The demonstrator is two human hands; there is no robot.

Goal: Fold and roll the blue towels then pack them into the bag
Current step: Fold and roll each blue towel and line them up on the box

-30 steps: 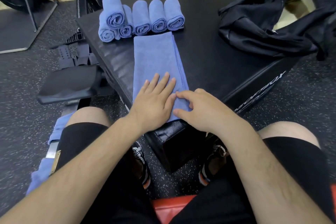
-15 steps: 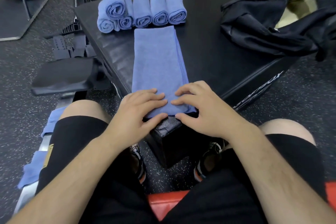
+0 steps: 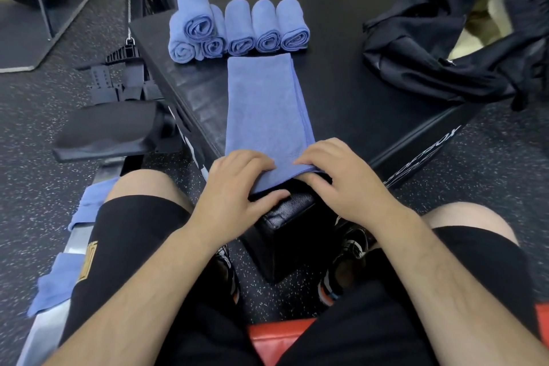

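Black box (image 3: 341,92) carried everything. Bag (image 3: 439,47) lay crumpled on its right side, contents not visible. Folded towel (image 3: 264,110) lay lengthwise mid-box, its near end overhanging the corner. Six rolls (image 3: 237,30) sat just behind it, one on top. Left hand (image 3: 237,187) and right hand (image 3: 347,184) pinched the near end, fingers above, thumbs below.

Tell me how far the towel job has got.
Done: six rolled towels at the far end of the black box. In hand: left hand and right hand pinch the near end of the folded towel, roll not yet started. Left: loose blue towels beside the left leg, and packing; no towel shows in the black bag.
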